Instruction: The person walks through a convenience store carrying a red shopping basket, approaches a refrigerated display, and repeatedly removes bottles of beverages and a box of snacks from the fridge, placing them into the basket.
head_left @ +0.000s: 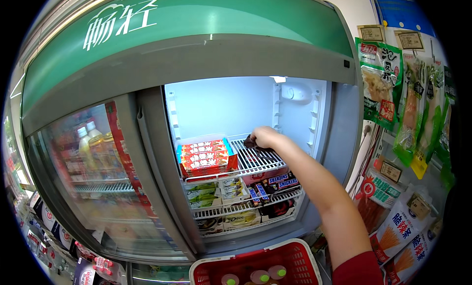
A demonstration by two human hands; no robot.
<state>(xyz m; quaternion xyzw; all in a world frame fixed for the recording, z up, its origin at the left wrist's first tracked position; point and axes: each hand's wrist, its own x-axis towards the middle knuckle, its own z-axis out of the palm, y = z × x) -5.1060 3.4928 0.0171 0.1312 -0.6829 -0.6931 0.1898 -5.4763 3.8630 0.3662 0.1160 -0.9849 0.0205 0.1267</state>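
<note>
My right hand (266,137) reaches into an upright display fridge, its fingers closed on a dark cloth (256,144) that lies on the white wire top shelf (254,170). Left of the hand on that shelf stands a red box of wrapped bars (204,157). Beneath, the second shelf holds green Dove packs (202,194), pale Dove boxes (234,189) and Snickers bars (278,183). More Dove boxes (241,218) lie on the level below. My left hand is out of view.
A red plastic basket (254,257) with several bottles stands below the opening. At left, a glass sliding door (107,189) covers bottled drinks (90,141). Snack packets (379,82) hang at the right, beside the fridge's grey side frame (337,130).
</note>
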